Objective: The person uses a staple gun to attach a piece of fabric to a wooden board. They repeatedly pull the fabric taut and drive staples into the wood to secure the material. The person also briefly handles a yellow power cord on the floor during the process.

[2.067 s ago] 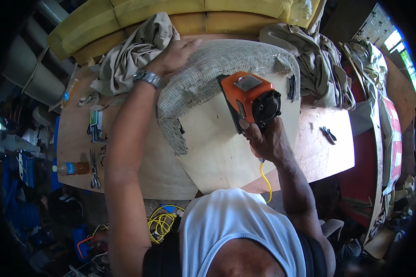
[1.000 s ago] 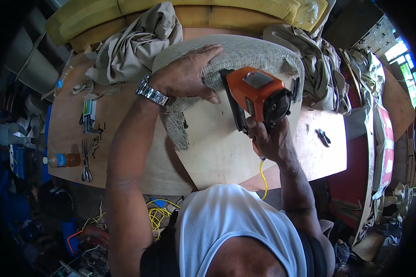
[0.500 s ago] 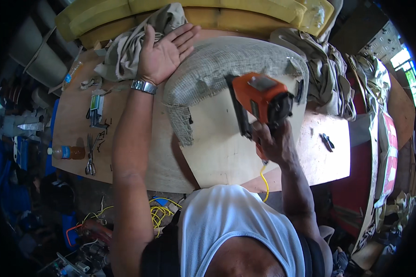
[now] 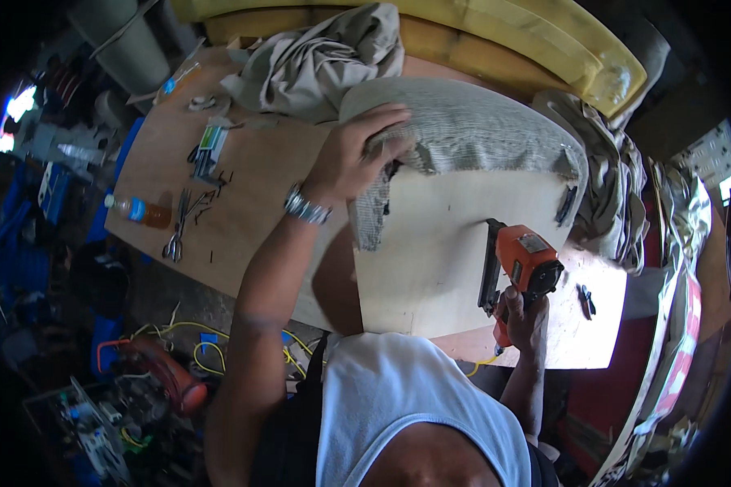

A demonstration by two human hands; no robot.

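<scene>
A pale wooden panel point(image 4: 455, 243) lies on the table, with grey woven fabric point(image 4: 479, 122) wrapped over its far edge. My left hand point(image 4: 357, 154) is closed on the fabric at the panel's far left corner, fingers curled over the fold. Below it hangs a loose fabric flap point(image 4: 371, 215). In my right hand point(image 4: 524, 316) is an orange staple gun point(image 4: 524, 252), gripped by its handle, with a yellow air hose point(image 4: 485, 363) at its base. The gun's nose is over the bare wood, to the right of the panel's middle; whether it touches, I cannot tell.
On the table's left are a plastic bottle point(image 4: 142, 211), scissors point(image 4: 176, 231), a small green-and-white box point(image 4: 211, 140) and several dark strips. A small black tool point(image 4: 586, 302) lies at the right. Crumpled beige cloth point(image 4: 325, 69) and yellow foam point(image 4: 495, 40) stand behind.
My left hand, spread palm up before, has turned over and closed on the fabric corner. My right hand has brought the staple gun down and to the right. The view has shifted.
</scene>
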